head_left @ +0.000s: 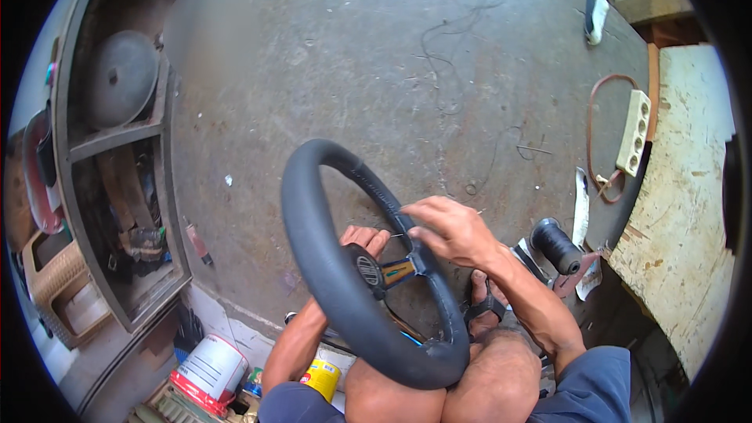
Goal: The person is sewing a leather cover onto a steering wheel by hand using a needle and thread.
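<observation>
A black steering wheel (301, 211) stands tilted on my lap, its lower rim against my thighs. Its padded cover has a seam along the inner side of the right rim. My left hand (366, 240) reaches in behind the rim, fingers curled together beside the round centre hub (368, 271). A thin needle-like piece (398, 235) sticks out from its fingertips toward the right rim. Over that rim is my right hand (456, 231), fingers stretched out and thumb apart, the thumb tip near the thin piece. Any thread between the hands is too fine to make out.
A spool of black thread (556, 247) stands to my right, near a white power strip (633, 133) with a reddish cord. Loose dark thread (439, 55) lies on the concrete floor ahead. A cabinet frame (117, 141) is at left, with a white-and-red bucket (210, 372) below.
</observation>
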The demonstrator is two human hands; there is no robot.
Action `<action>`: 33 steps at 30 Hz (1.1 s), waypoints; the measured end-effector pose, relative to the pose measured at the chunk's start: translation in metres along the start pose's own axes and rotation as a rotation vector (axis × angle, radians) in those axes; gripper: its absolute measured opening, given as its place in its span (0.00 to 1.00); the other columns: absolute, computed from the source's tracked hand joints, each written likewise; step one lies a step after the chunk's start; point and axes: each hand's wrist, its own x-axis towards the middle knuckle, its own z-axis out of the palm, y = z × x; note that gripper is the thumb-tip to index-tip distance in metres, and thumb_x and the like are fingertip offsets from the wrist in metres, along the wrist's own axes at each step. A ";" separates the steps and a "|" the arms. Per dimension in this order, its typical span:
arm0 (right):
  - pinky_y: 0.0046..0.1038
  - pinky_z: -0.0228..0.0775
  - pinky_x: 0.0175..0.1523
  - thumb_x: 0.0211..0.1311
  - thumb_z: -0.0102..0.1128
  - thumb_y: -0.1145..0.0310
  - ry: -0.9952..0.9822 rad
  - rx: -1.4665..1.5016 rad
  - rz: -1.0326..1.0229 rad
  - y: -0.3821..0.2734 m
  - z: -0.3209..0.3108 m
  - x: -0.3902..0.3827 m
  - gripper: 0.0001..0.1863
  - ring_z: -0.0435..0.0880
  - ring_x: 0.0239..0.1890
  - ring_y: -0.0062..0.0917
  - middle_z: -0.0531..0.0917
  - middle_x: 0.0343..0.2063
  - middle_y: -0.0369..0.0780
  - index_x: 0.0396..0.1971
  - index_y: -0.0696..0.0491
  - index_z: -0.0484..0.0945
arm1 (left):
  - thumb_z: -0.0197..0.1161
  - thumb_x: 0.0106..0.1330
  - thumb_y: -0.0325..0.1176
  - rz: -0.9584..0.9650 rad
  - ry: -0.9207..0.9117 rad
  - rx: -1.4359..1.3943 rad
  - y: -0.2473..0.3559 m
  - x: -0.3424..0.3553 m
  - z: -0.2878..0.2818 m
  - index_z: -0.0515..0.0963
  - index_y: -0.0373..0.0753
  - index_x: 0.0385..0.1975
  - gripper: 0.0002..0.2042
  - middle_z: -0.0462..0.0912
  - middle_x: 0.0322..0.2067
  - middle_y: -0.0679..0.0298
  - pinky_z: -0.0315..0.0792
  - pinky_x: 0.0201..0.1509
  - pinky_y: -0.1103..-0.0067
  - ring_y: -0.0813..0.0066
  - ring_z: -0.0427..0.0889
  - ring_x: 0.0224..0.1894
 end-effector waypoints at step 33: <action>0.43 0.77 0.60 0.74 0.53 0.71 0.364 1.610 0.547 0.019 -0.005 -0.021 0.14 0.76 0.36 0.18 0.73 0.32 0.32 0.55 0.58 0.71 | 0.65 0.73 0.36 -1.176 -0.001 -1.120 0.052 -0.018 -0.032 0.82 0.36 0.39 0.09 0.83 0.32 0.69 0.74 0.47 0.81 0.81 0.79 0.38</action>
